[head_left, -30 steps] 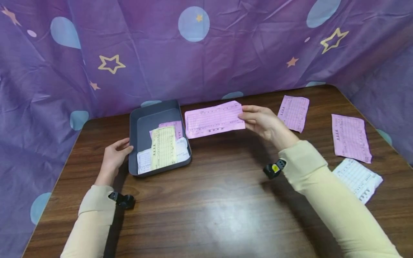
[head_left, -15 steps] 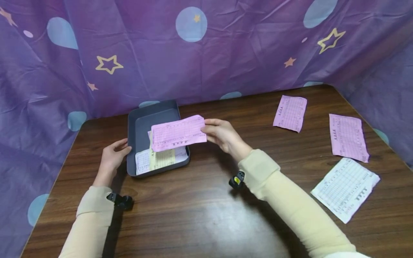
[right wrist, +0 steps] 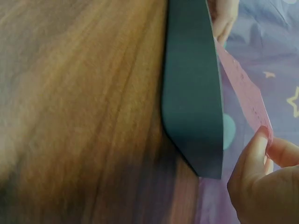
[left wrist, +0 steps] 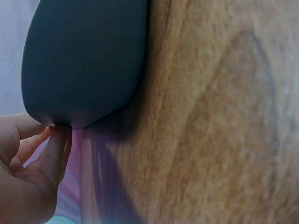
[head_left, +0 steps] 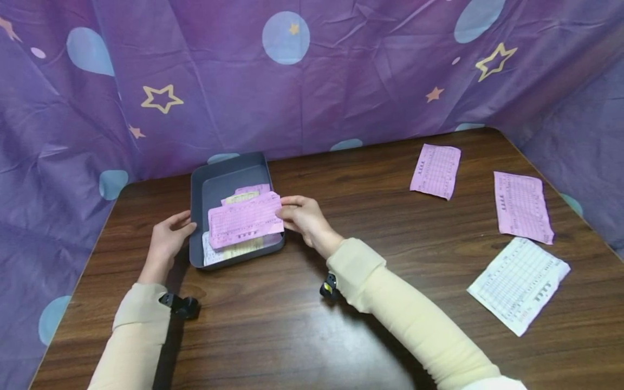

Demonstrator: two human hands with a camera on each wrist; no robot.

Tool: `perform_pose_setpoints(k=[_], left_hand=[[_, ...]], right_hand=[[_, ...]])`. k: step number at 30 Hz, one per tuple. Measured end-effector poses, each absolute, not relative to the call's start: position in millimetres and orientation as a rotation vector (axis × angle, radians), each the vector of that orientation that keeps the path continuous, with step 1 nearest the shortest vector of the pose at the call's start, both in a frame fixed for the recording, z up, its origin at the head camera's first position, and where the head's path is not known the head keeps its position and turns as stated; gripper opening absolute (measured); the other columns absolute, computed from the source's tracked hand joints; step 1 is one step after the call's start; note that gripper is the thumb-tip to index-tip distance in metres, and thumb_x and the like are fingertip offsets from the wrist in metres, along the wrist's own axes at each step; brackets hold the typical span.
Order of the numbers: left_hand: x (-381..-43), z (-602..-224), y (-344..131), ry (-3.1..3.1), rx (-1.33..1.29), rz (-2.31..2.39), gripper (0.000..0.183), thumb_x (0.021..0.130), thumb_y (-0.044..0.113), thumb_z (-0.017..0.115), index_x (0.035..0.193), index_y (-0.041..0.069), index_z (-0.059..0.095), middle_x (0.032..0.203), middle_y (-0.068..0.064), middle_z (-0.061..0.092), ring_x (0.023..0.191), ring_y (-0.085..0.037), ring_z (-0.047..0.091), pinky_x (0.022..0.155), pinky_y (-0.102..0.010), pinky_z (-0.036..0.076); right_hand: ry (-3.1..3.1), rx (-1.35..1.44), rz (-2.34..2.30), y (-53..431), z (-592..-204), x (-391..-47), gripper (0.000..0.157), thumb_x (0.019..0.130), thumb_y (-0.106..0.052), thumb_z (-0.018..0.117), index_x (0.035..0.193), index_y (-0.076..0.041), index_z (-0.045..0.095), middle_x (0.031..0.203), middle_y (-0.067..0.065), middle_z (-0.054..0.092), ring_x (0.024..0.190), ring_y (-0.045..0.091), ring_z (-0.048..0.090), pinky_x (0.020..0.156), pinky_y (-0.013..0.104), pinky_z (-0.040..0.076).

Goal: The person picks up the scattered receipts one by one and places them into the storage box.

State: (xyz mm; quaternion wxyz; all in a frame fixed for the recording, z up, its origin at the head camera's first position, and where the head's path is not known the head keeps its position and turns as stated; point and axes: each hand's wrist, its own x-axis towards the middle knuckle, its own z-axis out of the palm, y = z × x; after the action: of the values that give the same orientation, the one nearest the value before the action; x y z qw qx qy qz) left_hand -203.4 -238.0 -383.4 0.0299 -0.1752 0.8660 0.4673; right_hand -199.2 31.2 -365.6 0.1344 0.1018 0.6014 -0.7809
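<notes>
My right hand [head_left: 308, 222] pinches the right edge of a pink printed paper slip [head_left: 246, 219] between thumb and fingers. The slip hangs tilted over the dark grey tray [head_left: 237, 163], covering part of the slips lying inside. In the right wrist view, thumb and fingertips meet on the pink slip [right wrist: 247, 95], above the tray's rim. At the tray's left side, my left hand [head_left: 168, 241] touches the outer wall with its fingertips. The left wrist view shows those fairly straight fingers [left wrist: 60, 149] against the tray wall [left wrist: 84, 60]. Inside the tray, a white slip [head_left: 209, 254], a yellow slip [head_left: 242, 197] and another pink slip partly show.
On the right of the wooden table [head_left: 273, 325] lie two pink slips, a farther one [head_left: 436, 171] and a nearer one [head_left: 523, 207]. A white slip [head_left: 519, 284] lies in front of them. A purple patterned cloth [head_left: 219, 70] hangs behind the table.
My right hand has carried the pink slip leftward and down, from beside the tray to over its front part. The left hand stays at the tray's left wall.
</notes>
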Motion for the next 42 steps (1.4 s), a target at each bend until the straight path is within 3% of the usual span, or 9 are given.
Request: perform_pose_setpoints(k=[6, 12, 23, 28, 33, 42], left_hand=[[-203, -382, -237, 2.678, -0.529, 1.435, 0.048, 0.095, 0.011, 0.053, 0.142, 0.003, 0.044, 0.139, -0.018, 0.053, 0.122, -0.018, 0.052, 0.073, -0.004, 0.038], [-203, -382, -237, 2.659, -0.525, 1.444, 0.049, 0.096, 0.011, 0.051, 0.143, 0.004, 0.042, 0.140, -0.018, 0.051, 0.128, -0.023, 0.048, 0.077, -0.007, 0.038], [-203, -383, -238, 2.650, -0.533, 1.450, 0.049, 0.096, 0.012, 0.052, 0.143, 0.005, 0.042, 0.141, -0.018, 0.051, 0.121, -0.018, 0.051, 0.072, -0.006, 0.040], [-203, -383, -237, 2.642, -0.540, 1.459, 0.049, 0.096, 0.011, 0.051, 0.144, 0.005, 0.041, 0.141, -0.018, 0.051, 0.128, -0.024, 0.048, 0.080, -0.011, 0.040], [-202, -383, -237, 2.639, -0.544, 1.464, 0.049, 0.096, 0.011, 0.051, 0.144, 0.004, 0.041, 0.142, -0.019, 0.050, 0.130, -0.025, 0.047, 0.091, -0.019, 0.043], [-203, -383, -238, 2.651, -0.541, 1.457, 0.049, 0.096, 0.011, 0.051, 0.143, 0.004, 0.041, 0.141, -0.018, 0.051, 0.130, -0.024, 0.048, 0.089, -0.015, 0.042]], right_hand=[[1.741, 0.307, -2.263, 25, -370, -198, 0.035, 0.085, 0.011, 0.057, 0.120, 0.010, 0.055, 0.079, 0.000, 0.060, 0.067, 0.003, 0.057, 0.064, 0.017, 0.055], [1.786, 0.314, -2.213, 21, -373, -197, 0.034, 0.085, 0.010, 0.059, 0.119, 0.008, 0.058, 0.080, 0.001, 0.059, 0.068, 0.005, 0.057, 0.071, 0.022, 0.057], [2.047, 0.195, -2.147, 14, -373, -192, 0.033, 0.077, 0.014, 0.060, 0.110, 0.010, 0.061, 0.077, 0.005, 0.058, 0.064, 0.007, 0.053, 0.061, 0.018, 0.054], [2.225, 0.128, -2.034, 12, -373, -191, 0.031, 0.074, 0.011, 0.063, 0.105, 0.008, 0.063, 0.079, 0.010, 0.062, 0.066, 0.006, 0.051, 0.058, 0.014, 0.047], [2.302, 0.072, -1.949, 14, -372, -191, 0.030, 0.074, 0.009, 0.066, 0.104, 0.007, 0.064, 0.072, 0.001, 0.057, 0.064, 0.006, 0.050, 0.056, 0.013, 0.043], [2.354, 0.028, -1.840, 20, -369, -195, 0.030, 0.077, 0.005, 0.068, 0.107, 0.006, 0.065, 0.078, 0.006, 0.062, 0.063, 0.006, 0.054, 0.062, 0.019, 0.055]])
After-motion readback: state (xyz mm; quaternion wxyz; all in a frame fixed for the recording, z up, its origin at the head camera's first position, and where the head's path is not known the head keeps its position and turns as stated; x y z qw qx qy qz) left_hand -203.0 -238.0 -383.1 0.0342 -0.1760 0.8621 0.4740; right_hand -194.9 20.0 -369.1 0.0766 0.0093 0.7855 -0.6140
